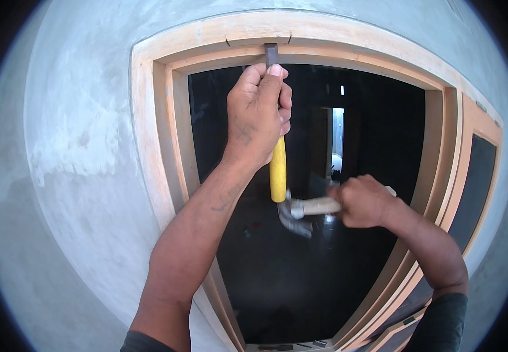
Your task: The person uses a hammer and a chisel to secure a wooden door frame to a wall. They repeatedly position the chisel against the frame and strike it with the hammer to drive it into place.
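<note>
My left hand [260,111] is wrapped round a chisel with a yellow handle [278,176], held upright. The dark metal blade [271,54] points up and meets the underside of the top rail of a wooden frame [207,36], between two short dark cuts. My right hand [364,200] grips a claw hammer by its pale wooden handle [318,205]. The hammer's metal head [292,214] is at the butt of the chisel handle, its claw curving downward. Motion blurs the hammer a little, and I cannot tell whether it touches the handle.
Grey plastered wall [78,129] surrounds the frame. An open wooden casement with a dark pane [476,182] stands at the right. Small tools [277,347] lie on the bottom sill. Through the opening is a dark room with a bright, narrow doorway [337,141].
</note>
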Motion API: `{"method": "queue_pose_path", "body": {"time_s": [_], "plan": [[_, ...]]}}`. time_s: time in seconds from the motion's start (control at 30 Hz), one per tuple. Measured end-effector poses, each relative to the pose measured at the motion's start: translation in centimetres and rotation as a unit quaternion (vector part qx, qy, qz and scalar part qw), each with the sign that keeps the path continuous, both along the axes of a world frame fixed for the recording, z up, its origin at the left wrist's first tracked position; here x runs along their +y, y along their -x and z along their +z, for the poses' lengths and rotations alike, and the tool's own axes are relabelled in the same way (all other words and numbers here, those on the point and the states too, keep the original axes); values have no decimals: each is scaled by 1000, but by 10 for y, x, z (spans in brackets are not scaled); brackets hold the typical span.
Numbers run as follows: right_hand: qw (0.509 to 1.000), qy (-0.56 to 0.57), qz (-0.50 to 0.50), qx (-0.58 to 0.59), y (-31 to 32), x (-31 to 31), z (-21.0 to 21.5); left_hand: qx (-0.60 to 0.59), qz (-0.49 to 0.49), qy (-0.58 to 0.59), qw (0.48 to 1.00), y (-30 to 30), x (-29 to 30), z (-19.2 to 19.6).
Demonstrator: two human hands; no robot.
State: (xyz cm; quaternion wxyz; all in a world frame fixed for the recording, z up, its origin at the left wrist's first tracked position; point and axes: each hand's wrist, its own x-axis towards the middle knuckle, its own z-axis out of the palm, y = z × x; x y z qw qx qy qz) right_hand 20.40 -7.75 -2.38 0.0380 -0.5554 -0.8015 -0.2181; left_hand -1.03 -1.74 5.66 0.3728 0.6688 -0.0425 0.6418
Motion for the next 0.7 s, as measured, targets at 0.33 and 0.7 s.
{"method": "queue_pose_path", "body": {"time_s": [0.33, 0.7], "plan": [[997, 32, -15, -69, -30, -6, -28, -2, 10, -3, 1000, -17, 6, -1], [997, 38, -6, -60, -34, -4, -27, -3, 30, 14, 999, -18, 4, -1]]}}
